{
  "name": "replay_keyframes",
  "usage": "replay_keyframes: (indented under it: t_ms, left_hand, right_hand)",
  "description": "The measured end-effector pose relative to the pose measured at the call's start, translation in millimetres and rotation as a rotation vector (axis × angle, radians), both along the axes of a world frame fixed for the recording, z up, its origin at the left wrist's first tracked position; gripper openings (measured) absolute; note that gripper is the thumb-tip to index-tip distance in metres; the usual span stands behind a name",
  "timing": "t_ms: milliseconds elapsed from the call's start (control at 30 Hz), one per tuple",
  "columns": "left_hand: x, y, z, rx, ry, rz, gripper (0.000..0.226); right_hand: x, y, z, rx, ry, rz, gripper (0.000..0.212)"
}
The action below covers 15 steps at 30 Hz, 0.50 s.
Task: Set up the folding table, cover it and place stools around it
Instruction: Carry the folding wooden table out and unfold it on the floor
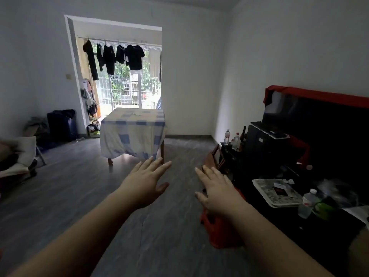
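The folding table (162, 150) stands on its legs in the middle of the room before the balcony door. A blue and pale yellow checked cloth (132, 129) covers it and hangs down its sides. A red plastic stool (223, 232) sits on the floor near me, partly hidden under my right arm. A brown wooden stool or chair (212, 158) leans by the dark cabinet. My left hand (144, 183) reaches forward with straight spread fingers and holds nothing. My right hand (217, 191) is stretched out flat above the red stool, also empty.
A dark cabinet (265, 148) on the right carries bottles (226, 136), a keyboard and a screen draped in red. A tray (277, 191) and more bottles lie on a low dark surface. A suitcase (61, 124) and clutter line the left wall.
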<state>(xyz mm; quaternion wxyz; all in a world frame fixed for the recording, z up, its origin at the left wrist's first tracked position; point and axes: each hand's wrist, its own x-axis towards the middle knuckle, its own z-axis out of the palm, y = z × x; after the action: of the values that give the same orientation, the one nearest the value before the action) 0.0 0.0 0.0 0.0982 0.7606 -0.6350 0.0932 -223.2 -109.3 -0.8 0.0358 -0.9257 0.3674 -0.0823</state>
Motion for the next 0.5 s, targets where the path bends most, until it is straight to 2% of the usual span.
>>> replay_keyframes:
  t_ms: [233,500]
  left_hand:
    - [100,-113,7,0.000,0.018,0.002,0.069]
    - [162,-240,-2,0.036,0.024,-0.029,0.069]
  right_hand:
    - [91,-108,0,0.016,-0.028,-0.048,0.075]
    - [154,-233,-14,0.023,-0.018,-0.081,0.075]
